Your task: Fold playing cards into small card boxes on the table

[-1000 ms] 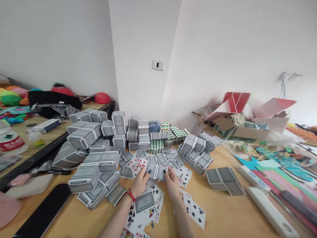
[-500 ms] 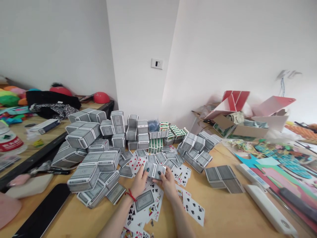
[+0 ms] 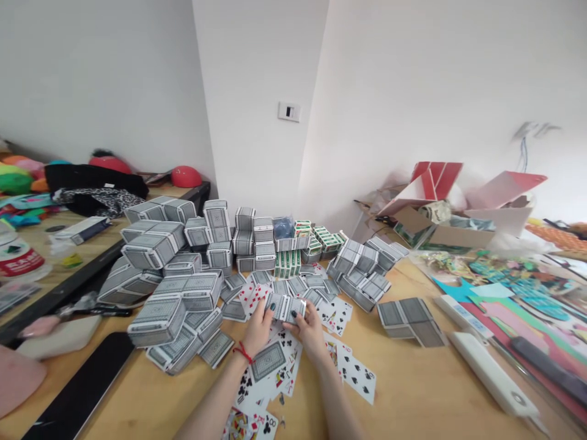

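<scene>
Between my two hands is a small folded piece of grey-backed playing cards, gripped at its ends. My left hand, with a red string bracelet on the wrist, pinches the left end, thumb on top. At the right end, my right hand closes on it the same way. Loose face-up cards and one face-down card lie under and around my forearms. Beyond my fingers, more grey folded card pieces are spread on the wooden table.
Stacked grey card blocks stand on the left and back. Green-and-white card boxes sit behind my hands. To the right are another card block, a white glue gun and coloured paper sheets. A black slab lies at left.
The view has shifted slightly. Both hands stay on the card piece at nearly the same spot, with only small finger movement.
</scene>
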`<act>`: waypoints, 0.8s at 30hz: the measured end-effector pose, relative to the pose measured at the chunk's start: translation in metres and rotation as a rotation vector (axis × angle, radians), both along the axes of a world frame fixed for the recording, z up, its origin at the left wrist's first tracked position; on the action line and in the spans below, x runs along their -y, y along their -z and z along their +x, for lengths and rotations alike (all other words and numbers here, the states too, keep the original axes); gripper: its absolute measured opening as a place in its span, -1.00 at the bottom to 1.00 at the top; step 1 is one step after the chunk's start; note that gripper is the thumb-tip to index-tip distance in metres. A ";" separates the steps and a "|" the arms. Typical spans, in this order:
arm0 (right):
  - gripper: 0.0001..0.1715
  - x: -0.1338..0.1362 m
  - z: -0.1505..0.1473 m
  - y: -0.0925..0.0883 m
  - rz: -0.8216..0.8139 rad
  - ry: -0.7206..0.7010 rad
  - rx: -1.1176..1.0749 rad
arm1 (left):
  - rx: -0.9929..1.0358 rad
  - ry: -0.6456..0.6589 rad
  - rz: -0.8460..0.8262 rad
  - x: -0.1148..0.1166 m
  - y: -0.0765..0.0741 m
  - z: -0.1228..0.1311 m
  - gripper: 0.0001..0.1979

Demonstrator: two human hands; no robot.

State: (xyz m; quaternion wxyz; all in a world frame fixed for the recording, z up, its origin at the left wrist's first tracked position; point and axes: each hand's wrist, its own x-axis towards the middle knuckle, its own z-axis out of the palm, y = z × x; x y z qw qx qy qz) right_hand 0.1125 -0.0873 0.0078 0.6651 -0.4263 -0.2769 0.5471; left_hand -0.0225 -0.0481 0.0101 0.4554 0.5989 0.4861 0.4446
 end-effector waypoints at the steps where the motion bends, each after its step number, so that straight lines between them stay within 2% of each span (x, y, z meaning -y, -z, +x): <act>1: -0.45 0.000 0.000 0.000 -0.002 0.003 0.002 | 0.002 -0.002 -0.004 0.000 0.001 0.001 -0.71; 9: -0.41 0.000 -0.005 0.006 0.019 0.066 -0.011 | 0.006 -0.032 0.011 0.003 0.005 0.003 -0.68; 18: -0.21 0.000 -0.009 0.006 0.039 -0.062 0.043 | 0.019 -0.096 0.008 0.007 0.007 0.004 -0.68; 24: -0.16 0.003 -0.007 0.007 0.035 -0.062 0.186 | -0.059 -0.091 0.055 0.008 0.004 0.005 -0.69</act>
